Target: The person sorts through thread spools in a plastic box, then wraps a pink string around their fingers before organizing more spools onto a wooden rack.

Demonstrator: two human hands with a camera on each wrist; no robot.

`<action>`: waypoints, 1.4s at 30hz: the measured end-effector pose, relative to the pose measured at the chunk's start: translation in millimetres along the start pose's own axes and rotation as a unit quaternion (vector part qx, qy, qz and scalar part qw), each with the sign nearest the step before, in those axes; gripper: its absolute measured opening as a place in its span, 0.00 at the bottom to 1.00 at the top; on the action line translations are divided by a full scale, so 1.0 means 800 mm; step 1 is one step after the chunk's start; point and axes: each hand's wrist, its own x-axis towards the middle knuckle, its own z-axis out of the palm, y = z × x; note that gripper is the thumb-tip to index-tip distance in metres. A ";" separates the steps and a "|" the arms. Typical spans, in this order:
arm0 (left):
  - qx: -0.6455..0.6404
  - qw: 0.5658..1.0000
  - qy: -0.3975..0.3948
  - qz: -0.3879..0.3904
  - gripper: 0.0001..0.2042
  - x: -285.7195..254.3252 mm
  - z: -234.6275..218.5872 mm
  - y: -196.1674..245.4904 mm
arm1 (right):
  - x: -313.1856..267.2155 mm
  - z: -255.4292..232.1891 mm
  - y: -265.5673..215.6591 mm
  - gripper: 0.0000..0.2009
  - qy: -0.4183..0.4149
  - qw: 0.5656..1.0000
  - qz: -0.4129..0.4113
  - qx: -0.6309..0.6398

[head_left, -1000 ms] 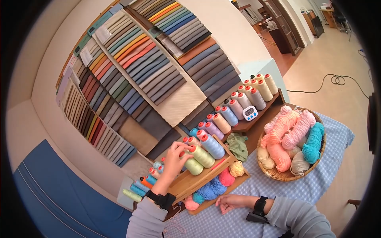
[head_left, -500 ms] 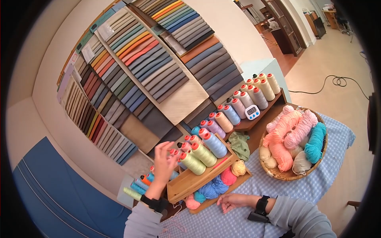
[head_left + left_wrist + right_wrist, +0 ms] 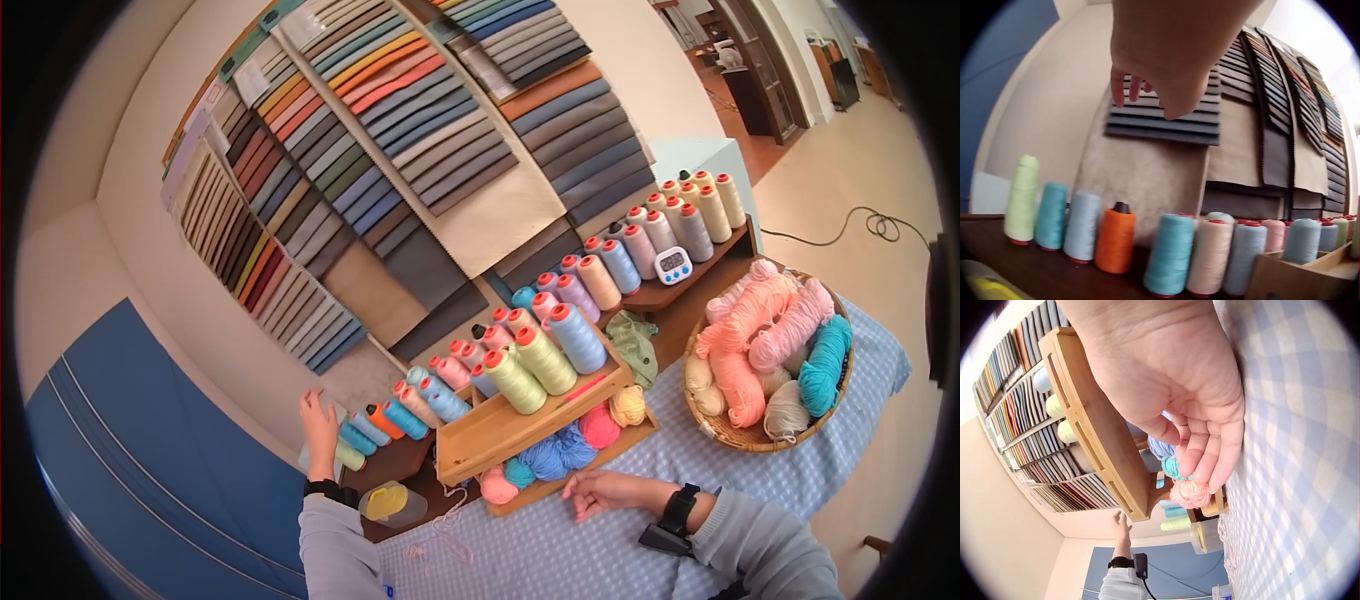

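Observation:
My left hand (image 3: 319,430) is raised at the far left end of the shelf, near a pale green thread cone (image 3: 349,455). The left wrist view shows that hand (image 3: 1166,69) above the row of cones, its fingers pointing down with nothing held. A pale green cone (image 3: 1022,200) and an orange cone (image 3: 1116,240) stand upright below it. My right hand (image 3: 610,492) rests on the checked cloth (image 3: 600,545), fingers loosely curled and holding nothing, in front of the wooden rack (image 3: 535,425). In the right wrist view that hand (image 3: 1179,394) is near a pink yarn ball (image 3: 1190,494).
A basket (image 3: 745,440) of yarn skeins stands at the right. Several cones and a white timer (image 3: 673,265) line the back shelf. A plastic container with a yellow part (image 3: 392,504) sits beside the left wrist. Fabric samples (image 3: 450,150) hang on the wall.
My left hand has moved left, away from the green cones on the wooden rack to the shelf's far end. The head view has shifted left. My right hand stays on the cloth.

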 end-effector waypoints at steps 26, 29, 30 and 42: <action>0.161 0.921 -0.303 -0.184 0.39 -0.055 0.137 -0.085 | -0.004 -0.004 -0.005 0.09 0.008 0.999 0.019 0.028; 0.145 0.929 -0.282 -0.190 0.37 -0.058 0.132 -0.088 | -0.005 -0.002 -0.005 0.09 0.004 0.999 0.022 0.037; 0.148 0.927 -0.285 -0.192 0.37 -0.061 0.129 -0.089 | -0.006 0.000 -0.007 0.09 0.014 0.999 0.026 0.030; 0.000 0.976 -0.205 -0.071 0.26 -0.084 0.105 -0.083 | -0.006 0.000 -0.008 0.10 0.013 0.999 0.021 0.033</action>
